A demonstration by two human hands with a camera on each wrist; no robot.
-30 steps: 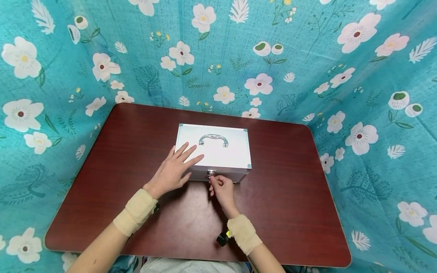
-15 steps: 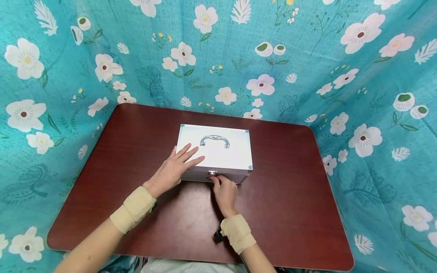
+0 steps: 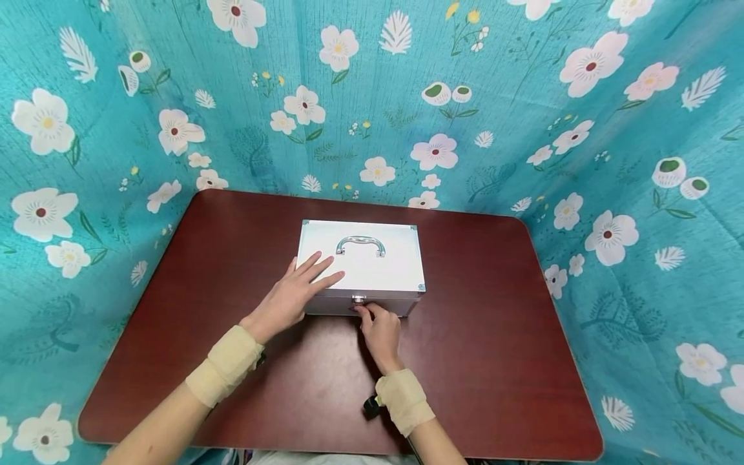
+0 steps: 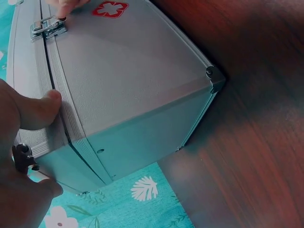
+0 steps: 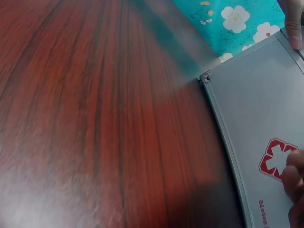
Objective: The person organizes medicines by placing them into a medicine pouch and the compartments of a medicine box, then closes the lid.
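A silver first-aid case (image 3: 383,274) with a white lid stands on the table, its lid down. My left hand (image 3: 283,300) rests on the lid's near left corner, fingers spread over the top. In the left wrist view, its thumb (image 4: 42,111) lies along the front seam. At the front middle sits a metal latch (image 4: 40,29), and my right hand (image 3: 382,329) has its thumb and curled index finger on it. A red emblem (image 4: 110,9) marks the front below the latch. In the right wrist view, my right fingers (image 5: 293,178) partly cover that emblem.
The dark red wooden table (image 3: 488,361) has rounded corners. A chrome carrying handle (image 3: 360,241) stands up from the lid. Behind and beside the table hangs a teal floral curtain (image 3: 372,139).
My right hand has turned slightly at the latch, its fingers curling in closer to the case front. My left hand stays on the lid. The head view has shifted slightly.
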